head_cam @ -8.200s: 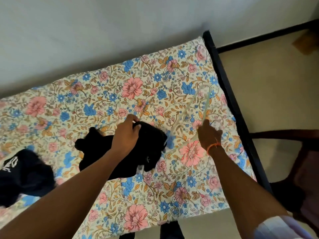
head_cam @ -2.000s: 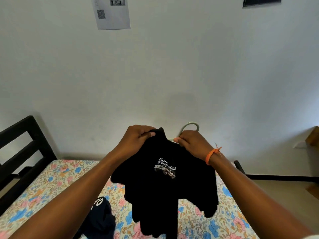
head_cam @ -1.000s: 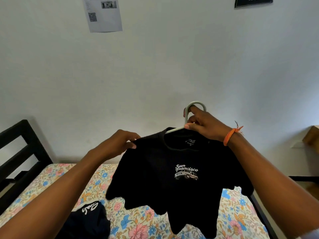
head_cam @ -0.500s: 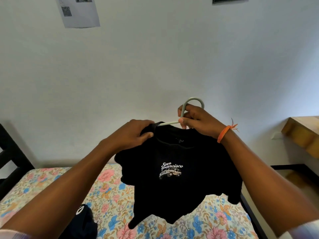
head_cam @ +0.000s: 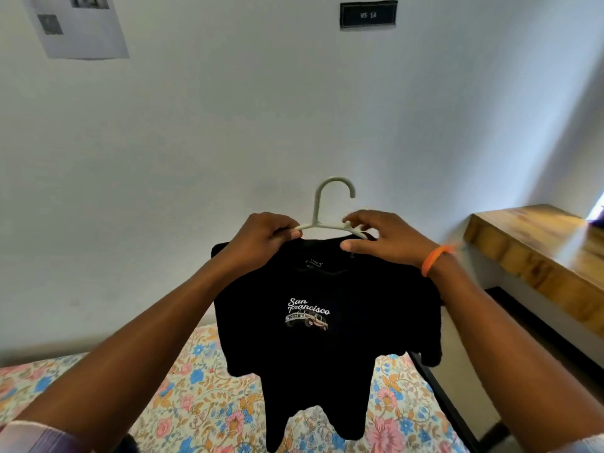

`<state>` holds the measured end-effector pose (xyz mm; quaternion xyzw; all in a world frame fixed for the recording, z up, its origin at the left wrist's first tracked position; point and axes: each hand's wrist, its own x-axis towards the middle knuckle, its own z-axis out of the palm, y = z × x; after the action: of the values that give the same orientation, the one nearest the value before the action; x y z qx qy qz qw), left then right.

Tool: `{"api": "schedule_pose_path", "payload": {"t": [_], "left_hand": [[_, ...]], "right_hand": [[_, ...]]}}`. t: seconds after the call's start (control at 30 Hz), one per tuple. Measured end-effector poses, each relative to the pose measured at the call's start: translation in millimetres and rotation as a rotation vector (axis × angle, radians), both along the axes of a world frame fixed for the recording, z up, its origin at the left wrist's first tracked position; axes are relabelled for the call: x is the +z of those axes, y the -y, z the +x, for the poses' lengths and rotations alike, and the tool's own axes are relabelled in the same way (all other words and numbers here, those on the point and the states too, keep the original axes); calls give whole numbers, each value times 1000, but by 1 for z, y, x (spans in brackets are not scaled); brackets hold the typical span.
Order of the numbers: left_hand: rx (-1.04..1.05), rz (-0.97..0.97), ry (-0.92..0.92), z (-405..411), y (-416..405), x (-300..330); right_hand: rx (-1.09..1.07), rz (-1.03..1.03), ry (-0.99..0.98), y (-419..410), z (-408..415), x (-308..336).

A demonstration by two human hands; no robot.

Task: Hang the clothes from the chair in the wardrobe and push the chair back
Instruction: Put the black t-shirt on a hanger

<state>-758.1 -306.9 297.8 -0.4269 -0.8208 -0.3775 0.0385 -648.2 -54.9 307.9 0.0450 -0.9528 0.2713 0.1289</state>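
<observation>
A black T-shirt (head_cam: 327, 348) with a white "San Francisco" print hangs on a pale plastic hanger (head_cam: 317, 204), held up in the air over the bed. My left hand (head_cam: 261, 238) grips the hanger's left arm together with the shirt's shoulder. My right hand (head_cam: 382, 240) pinches the hanger's right arm at the collar, fingers curled over it. The hanger's hook stands free above both hands. Neither the chair nor the wardrobe is in view.
A bed with a floral sheet (head_cam: 196, 397) and a black frame (head_cam: 441, 397) lies below the shirt. A wooden desk top (head_cam: 536, 246) juts in at the right. On the white wall hang a paper sheet (head_cam: 78, 24) and a dark plaque (head_cam: 368, 14).
My right hand slid from the hanger's hook down to its right arm. My left hand now grips the hanger's left arm. The shirt hangs squarer, and the view has swung right.
</observation>
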Motion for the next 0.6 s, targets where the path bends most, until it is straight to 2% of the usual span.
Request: {"api": "schedule_pose_path", "payload": {"t": [0.1,0.27,0.4,0.6], "left_hand": [[7,47,15,-9,21,9],[-6,65,-40,-12,41,21],[-9,40,-121,-16,53,25],[4,99,-175,-12,59,20]], "right_hand": [[-32,-50,74,-28,26,-6],[-96,-255,-29,-13,50,-15],[-101,-237,-86,7,71,-9],[-232,-222,-147,7,99,-15]]}}
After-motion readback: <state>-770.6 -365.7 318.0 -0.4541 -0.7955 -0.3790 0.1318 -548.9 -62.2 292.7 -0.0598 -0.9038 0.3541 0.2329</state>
